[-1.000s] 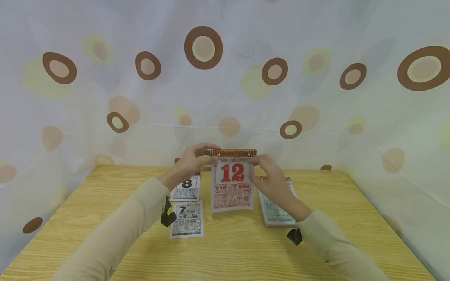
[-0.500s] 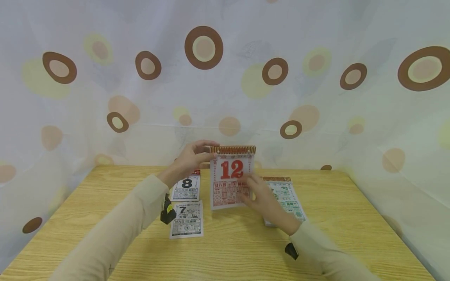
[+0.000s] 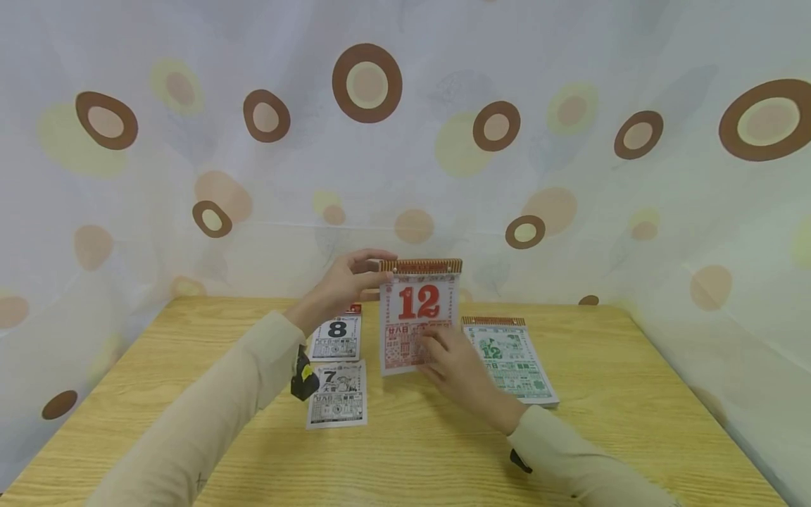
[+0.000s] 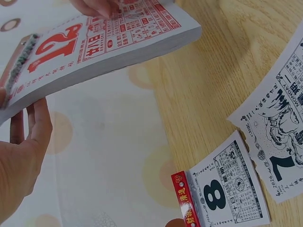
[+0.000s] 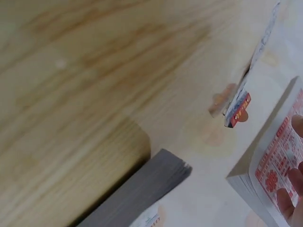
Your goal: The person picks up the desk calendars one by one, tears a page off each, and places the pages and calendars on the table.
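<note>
A thick tear-off calendar pad [image 3: 418,303] with a red 12 is held upright above the table. My left hand [image 3: 345,285] grips its top left corner, thumb in front and fingers behind; the left wrist view shows the hand [image 4: 23,161] beneath the pad's [image 4: 94,52] bound end. My right hand [image 3: 459,373] touches the lower part of the red-printed front page with its fingertips. In the right wrist view, its fingers [image 5: 286,203] lie against that page. A second calendar pad [image 3: 516,366], printed in green, lies on the table behind my right hand.
A small calendar [image 3: 336,338] with a black 8 and red header lies left on the wood-grain table [image 3: 405,458]. In front of it is a loose sheet [image 3: 338,394] with a black 7. A patterned curtain [image 3: 412,176] hangs behind the table.
My right hand has left the pad's upper right edge and moved down and left onto the lower front page, uncovering the green calendar. My left hand keeps its grip, raised slightly.
</note>
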A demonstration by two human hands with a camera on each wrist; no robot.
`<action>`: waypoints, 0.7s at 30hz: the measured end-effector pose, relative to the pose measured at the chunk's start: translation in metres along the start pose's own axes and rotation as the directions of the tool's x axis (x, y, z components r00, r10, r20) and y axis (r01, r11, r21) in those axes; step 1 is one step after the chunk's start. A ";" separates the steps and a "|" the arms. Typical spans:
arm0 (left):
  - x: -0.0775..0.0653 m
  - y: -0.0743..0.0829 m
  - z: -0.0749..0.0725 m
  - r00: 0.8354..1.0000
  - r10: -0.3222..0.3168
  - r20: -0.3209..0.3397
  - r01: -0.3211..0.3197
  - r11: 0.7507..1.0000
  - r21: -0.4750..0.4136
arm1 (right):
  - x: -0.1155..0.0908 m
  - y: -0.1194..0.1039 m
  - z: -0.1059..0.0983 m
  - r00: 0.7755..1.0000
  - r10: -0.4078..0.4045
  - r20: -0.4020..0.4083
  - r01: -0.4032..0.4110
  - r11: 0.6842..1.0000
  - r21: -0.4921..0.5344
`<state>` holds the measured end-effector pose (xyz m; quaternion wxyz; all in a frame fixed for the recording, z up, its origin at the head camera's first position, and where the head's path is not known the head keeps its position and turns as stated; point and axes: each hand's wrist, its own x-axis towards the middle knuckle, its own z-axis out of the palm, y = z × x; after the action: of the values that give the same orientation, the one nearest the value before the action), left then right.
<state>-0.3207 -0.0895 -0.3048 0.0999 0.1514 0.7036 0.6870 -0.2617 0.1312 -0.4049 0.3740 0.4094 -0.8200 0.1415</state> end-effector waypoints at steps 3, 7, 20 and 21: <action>0.001 0.002 0.000 1.000 -0.007 0.000 0.007 1.000 -0.012 | -0.001 0.000 0.003 1.000 -0.009 -0.008 0.009 1.000 -0.002; 0.000 0.005 0.000 1.000 -0.016 0.005 0.016 1.000 -0.013 | -0.001 0.001 0.007 1.000 -0.026 -0.014 0.026 0.999 -0.023; -0.002 0.005 -0.001 1.000 -0.021 0.023 0.022 0.999 -0.040 | -0.004 -0.003 0.013 0.998 -0.058 -0.006 0.057 0.988 -0.145; -0.002 0.004 -0.002 1.000 -0.022 0.022 0.023 0.999 -0.044 | -0.004 -0.003 0.013 0.998 -0.057 -0.004 0.056 0.988 -0.147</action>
<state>-0.3189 -0.0917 -0.3004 0.1187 0.1485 0.6890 0.6994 -0.2644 0.1244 -0.4165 0.4105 0.4033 -0.8147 0.0718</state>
